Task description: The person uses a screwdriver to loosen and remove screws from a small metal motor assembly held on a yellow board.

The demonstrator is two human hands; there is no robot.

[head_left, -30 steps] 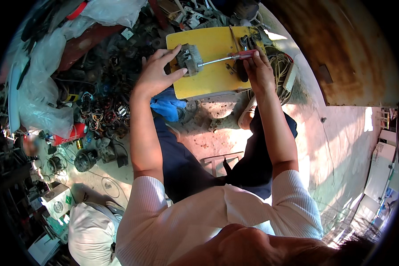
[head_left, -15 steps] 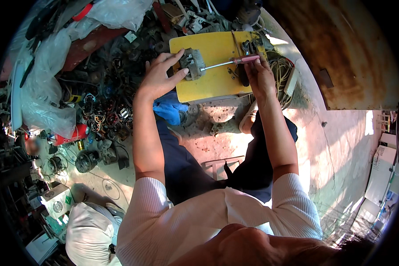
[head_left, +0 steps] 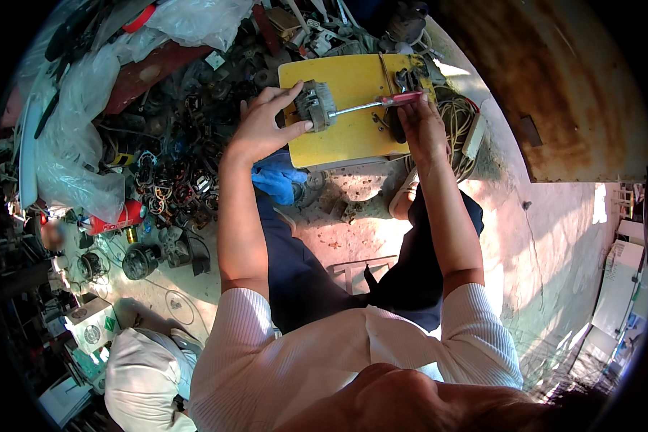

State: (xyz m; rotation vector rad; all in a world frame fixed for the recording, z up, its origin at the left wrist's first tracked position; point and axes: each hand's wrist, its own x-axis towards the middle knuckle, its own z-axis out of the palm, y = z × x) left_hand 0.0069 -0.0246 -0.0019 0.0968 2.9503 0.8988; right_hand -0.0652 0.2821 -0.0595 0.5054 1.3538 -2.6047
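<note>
A grey, finned metal part, perhaps a motor housing, rests on the left side of a yellow board. My left hand steadies it, thumb on the near edge and fingers on the far edge. From the right, my right hand grips a screwdriver by its red handle. The shaft lies almost level, and its tip meets the part's right side. Behind the handle lies a dark metal tool, its kind unclear. A blue cloth hangs below the board's near left corner.
Motor parts and wires are heaped at the left beside clear plastic sheeting. A cable coil lies right of the board. At the upper right stands a rusty metal panel. Someone in light clothing is at the lower left.
Both hands keep their places on the part and the screwdriver. The red handle looks slightly turned in my right fingers; the whole view has shifted a little.
</note>
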